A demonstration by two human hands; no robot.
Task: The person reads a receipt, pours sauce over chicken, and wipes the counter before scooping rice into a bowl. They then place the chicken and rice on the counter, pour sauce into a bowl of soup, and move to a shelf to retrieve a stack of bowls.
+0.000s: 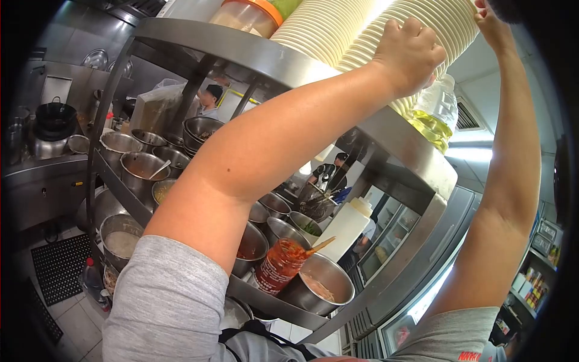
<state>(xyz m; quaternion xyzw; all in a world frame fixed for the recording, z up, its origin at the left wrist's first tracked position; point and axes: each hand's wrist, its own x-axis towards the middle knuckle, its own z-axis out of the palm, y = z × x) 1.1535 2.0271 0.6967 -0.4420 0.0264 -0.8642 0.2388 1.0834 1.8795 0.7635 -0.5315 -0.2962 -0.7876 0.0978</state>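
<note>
Two tall stacks of cream-coloured bowls rest tilted on the top steel shelf (241, 51). Against the right stack of bowls (449, 27) is my left hand (410, 54), closed with its fingers curled and knuckles up. My right hand (494, 27) reaches up to the far side of that same stack, fingers bent at the bowls' rims; its upper part is cut off by the dark view edge. The left stack of bowls (322, 27) stands beside it, untouched. Just below my left hand is a clear plastic bottle (435, 114) with yellow liquid.
An orange-lidded tub (244, 21) sits on the top shelf. The lower shelf holds several steel pots, a red-labelled jar (280, 265) with a wooden handle sticking out, and a pot of pale food (318, 286). A fridge (386, 241) stands to the right. People work behind the shelving.
</note>
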